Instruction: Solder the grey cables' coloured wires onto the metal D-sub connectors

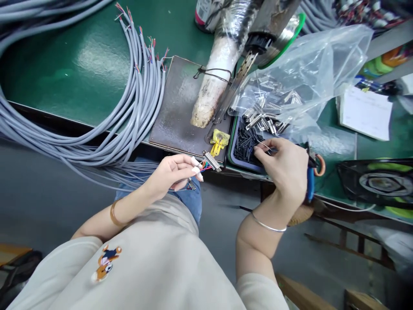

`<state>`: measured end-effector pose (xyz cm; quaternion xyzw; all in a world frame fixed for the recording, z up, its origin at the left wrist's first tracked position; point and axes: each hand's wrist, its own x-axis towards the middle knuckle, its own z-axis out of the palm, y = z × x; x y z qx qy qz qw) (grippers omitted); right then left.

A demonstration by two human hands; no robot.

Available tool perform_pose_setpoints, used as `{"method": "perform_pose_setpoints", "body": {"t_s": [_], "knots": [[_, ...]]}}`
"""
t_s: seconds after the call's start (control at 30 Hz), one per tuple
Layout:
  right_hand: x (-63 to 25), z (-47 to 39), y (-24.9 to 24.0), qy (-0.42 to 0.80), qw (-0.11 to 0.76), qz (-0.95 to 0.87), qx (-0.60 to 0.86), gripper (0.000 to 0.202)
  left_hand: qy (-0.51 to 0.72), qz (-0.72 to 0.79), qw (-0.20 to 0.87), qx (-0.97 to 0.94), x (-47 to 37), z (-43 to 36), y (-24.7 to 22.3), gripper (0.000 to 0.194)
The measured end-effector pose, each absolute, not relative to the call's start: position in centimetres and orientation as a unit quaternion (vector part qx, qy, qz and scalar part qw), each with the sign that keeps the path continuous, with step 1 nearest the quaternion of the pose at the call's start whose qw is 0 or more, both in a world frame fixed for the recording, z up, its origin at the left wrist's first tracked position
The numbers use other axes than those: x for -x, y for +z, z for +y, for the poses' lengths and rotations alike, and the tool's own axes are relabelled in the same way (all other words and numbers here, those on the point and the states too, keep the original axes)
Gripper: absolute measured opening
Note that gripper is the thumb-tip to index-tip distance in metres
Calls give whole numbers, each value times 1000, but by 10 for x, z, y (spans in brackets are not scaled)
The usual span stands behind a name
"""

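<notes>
A plug (pixel 212 162) is being held before the bench (pixel 93 60) by its coloured wires (pixel 205 164), seemingly joined, between pinched fingers of the left hand (pixel 177 171); many cables (pixel 139 88) are being left loose-ended. Over black tubes (pixel 244 144), fingers of the right hand (pixel 284 165) are being held narrow; whether a thin wire (pixel 263 144) is being gripped cannot be told. A second plug (pixel 191 184) is being partly hidden.

No wording, number or brand can be read for certain. A white and pink label (pixel 203 9) on a bottle (pixel 206 26) at the top edge carries tiny, blurred print; faint marks on the white paper stack (pixel 366 113) at right are illegible.
</notes>
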<state>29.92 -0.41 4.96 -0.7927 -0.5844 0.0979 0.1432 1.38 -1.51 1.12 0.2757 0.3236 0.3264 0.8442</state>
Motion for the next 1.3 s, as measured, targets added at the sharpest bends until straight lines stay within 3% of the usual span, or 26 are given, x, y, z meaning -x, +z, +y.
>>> {"method": "perform_pose_setpoints", "body": {"t_s": [0.2, 0.27, 0.33, 0.47, 0.53, 0.9, 1.13, 1.2, 1.3], "knots": [[-284, -11, 49, -3, 383, -525, 760, 10, 329, 375, 817, -290, -17, -15, 16, 25], [-267, -21, 54, -2, 504, -509, 698, 10, 341, 384, 804, -301, -20, -16, 16, 22], [-247, -34, 59, 15, 551, -504, 665, 9, 363, 387, 786, -316, -23, -17, 17, 18], [-212, -56, 61, 202, 470, -600, 616, 2, 384, 402, 749, -361, -25, -20, 17, 12], [-202, -61, 57, 240, 444, -610, 610, 4, 386, 411, 730, -387, -25, -20, 18, 11], [-192, -54, 50, 206, 368, -680, 600, 11, 379, 415, 679, -472, -29, -21, 17, 10], [-195, -52, 56, 181, 277, -766, 551, 19, 360, 304, 768, -433, -21, -20, 14, 37], [-196, -52, 56, 183, 292, -766, 543, 18, 359, 282, 790, -410, -19, -19, 15, 39], [-197, -54, 54, 123, 399, -699, 581, 19, 376, 276, 795, -388, -17, -16, 16, 37]]}}
